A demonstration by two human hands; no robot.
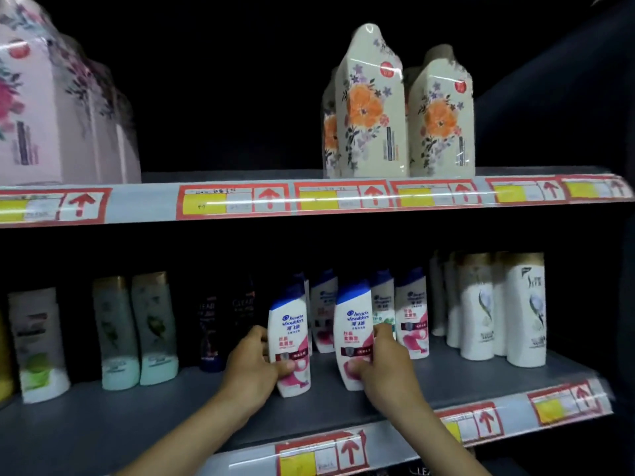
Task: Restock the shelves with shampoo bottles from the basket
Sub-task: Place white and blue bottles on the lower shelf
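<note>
Two white shampoo bottles with blue caps and pink labels stand upright on the lower shelf (pixel 137 420). My left hand (pixel 252 364) grips the left shampoo bottle (pixel 288 324) from its left side, thumb across the front. My right hand (pixel 385 365) holds the right shampoo bottle (pixel 354 321) from its right side. Both bottles rest with their bases on the shelf, in front of a row of similar blue-capped bottles (pixel 410 310). The basket is out of view.
Pale green bottles (pixel 135 331), a white and green bottle (pixel 37 341) and dark bottles (pixel 223 324) stand to the left; white gold-capped bottles (pixel 508 307) to the right. On the upper shelf (pixel 240 201) sit floral refill packs (pixel 378 108) and pink packs (pixel 51 104).
</note>
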